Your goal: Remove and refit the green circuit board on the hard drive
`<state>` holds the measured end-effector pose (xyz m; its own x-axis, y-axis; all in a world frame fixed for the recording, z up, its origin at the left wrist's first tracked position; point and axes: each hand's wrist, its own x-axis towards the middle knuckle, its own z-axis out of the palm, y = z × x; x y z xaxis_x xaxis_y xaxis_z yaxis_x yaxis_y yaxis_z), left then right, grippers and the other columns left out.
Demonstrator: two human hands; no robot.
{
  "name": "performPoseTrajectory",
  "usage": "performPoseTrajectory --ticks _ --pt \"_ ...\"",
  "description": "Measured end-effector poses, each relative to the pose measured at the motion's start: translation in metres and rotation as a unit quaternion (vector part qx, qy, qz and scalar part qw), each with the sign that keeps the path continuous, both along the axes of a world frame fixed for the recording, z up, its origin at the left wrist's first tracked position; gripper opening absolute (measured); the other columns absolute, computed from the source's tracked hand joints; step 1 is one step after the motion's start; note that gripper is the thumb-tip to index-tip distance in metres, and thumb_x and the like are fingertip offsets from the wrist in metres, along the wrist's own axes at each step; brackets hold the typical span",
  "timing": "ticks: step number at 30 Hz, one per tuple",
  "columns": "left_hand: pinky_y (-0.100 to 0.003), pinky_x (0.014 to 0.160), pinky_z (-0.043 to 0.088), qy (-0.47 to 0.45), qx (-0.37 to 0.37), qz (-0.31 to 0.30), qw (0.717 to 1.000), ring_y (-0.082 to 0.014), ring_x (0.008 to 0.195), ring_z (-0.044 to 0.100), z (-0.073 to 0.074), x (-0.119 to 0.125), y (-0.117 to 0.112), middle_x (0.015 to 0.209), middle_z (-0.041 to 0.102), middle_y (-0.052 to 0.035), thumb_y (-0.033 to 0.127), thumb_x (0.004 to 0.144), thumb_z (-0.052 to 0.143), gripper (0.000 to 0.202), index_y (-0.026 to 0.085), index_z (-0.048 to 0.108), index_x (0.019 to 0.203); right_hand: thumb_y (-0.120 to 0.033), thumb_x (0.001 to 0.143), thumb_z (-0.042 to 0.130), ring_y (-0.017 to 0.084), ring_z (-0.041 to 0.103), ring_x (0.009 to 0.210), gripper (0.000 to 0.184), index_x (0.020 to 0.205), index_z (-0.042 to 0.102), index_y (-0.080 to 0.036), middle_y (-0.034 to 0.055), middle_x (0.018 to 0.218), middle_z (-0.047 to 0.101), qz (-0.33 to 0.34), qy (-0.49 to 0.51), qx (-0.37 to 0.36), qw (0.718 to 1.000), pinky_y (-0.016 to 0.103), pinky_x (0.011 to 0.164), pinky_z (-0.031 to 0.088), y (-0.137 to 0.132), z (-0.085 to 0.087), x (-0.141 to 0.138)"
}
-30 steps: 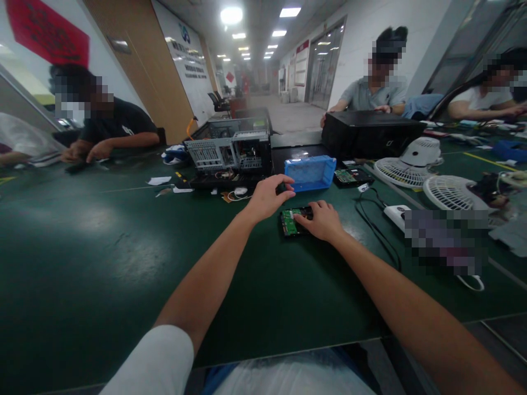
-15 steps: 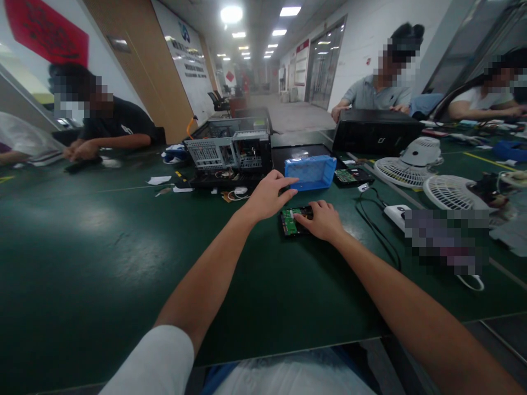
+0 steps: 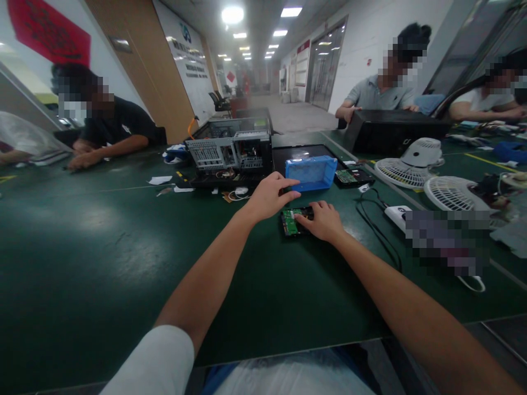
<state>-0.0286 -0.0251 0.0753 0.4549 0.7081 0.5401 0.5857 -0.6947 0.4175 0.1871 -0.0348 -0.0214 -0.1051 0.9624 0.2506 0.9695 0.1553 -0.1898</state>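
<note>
Head camera: my right hand [image 3: 325,221] covers the hard drive [image 3: 290,222], and I cannot tell whether it grips. My left hand [image 3: 269,196] hovers beside it, fingers spread.

An electronics workshop: long benches [image 3: 102,247] topped with green mat, an opened PC case [image 3: 230,151], a bare drive [image 3: 293,222] with its circuit board up, another board [image 3: 348,175], a blue bin [image 3: 310,171], desk fans [image 3: 405,164], cables [image 3: 370,211], and people [image 3: 111,129] seated working under ceiling lights [image 3: 233,15].

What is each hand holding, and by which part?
Right hand presses on the right end of the hard drive; left hand, open beside the blue bin, holds nothing visible.
</note>
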Motion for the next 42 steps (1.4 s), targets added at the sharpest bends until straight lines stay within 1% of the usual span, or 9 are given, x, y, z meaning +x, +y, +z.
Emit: performPoseTrajectory --ticks 10,22,29,37,39,42 --pt "-0.032 0.083 0.049 0.000 0.002 -0.005 1.000 -0.0169 0.088 0.059 0.0024 -0.0005 -0.0023 0.097 0.061 -0.0047 0.039 0.093 0.067 0.033 0.026 0.073 0.123 -0.078 0.089 0.040 0.038 0.053 0.115 0.077 0.130 0.062 -0.016 0.0188 0.127 0.060 0.000 -0.002 0.008 1.000 0.047 0.096 0.041 0.0004 0.0001 0.0005" --pt "-0.034 0.086 0.049 0.021 0.007 -0.015 1.000 -0.0183 0.091 0.060 0.0032 -0.0009 -0.0017 0.099 0.063 -0.0060 0.038 0.093 0.066 0.036 0.025 0.071 0.126 -0.076 0.090 0.041 0.038 0.053 0.118 0.076 0.132 0.061 -0.017 0.0196 0.129 0.059 -0.003 0.005 -0.009 1.000 0.048 0.098 0.040 -0.0010 0.0034 -0.0013" --pt "-0.035 0.088 0.050 0.030 0.007 -0.030 0.999 -0.0187 0.092 0.061 0.0050 -0.0009 -0.0041 0.103 0.064 -0.0070 0.034 0.094 0.064 0.034 0.025 0.071 0.126 -0.077 0.090 0.040 0.038 0.054 0.116 0.076 0.130 0.062 -0.016 0.0194 0.127 0.060 0.003 0.001 0.009 1.000 0.047 0.097 0.041 0.0001 0.0001 0.0003" --pt "-0.036 0.088 0.050 0.018 0.006 -0.041 0.999 -0.0188 0.094 0.062 0.0049 -0.0010 -0.0037 0.106 0.065 -0.0068 0.028 0.094 0.064 0.034 0.027 0.070 0.127 -0.077 0.090 0.041 0.037 0.054 0.116 0.076 0.131 0.062 -0.018 0.0185 0.128 0.060 0.000 0.001 0.005 1.000 0.047 0.098 0.041 -0.0002 0.0003 0.0006" --pt "-0.035 0.088 0.050 0.011 0.004 -0.047 0.999 -0.0187 0.095 0.062 0.0044 -0.0010 -0.0032 0.107 0.066 -0.0066 0.027 0.094 0.063 0.032 0.026 0.070 0.126 -0.078 0.089 0.041 0.037 0.054 0.116 0.076 0.131 0.061 -0.017 0.0185 0.128 0.060 -0.001 0.001 0.004 1.000 0.047 0.097 0.041 -0.0005 0.0006 0.0005" --pt "-0.035 0.086 0.051 -0.005 0.002 -0.038 0.999 -0.0186 0.093 0.062 0.0029 -0.0007 -0.0017 0.108 0.067 -0.0066 0.024 0.094 0.063 0.029 0.024 0.069 0.121 -0.077 0.090 0.040 0.038 0.053 0.117 0.075 0.131 0.061 -0.018 0.0189 0.128 0.060 -0.001 0.004 -0.003 1.000 0.047 0.097 0.041 -0.0007 0.0012 0.0004"
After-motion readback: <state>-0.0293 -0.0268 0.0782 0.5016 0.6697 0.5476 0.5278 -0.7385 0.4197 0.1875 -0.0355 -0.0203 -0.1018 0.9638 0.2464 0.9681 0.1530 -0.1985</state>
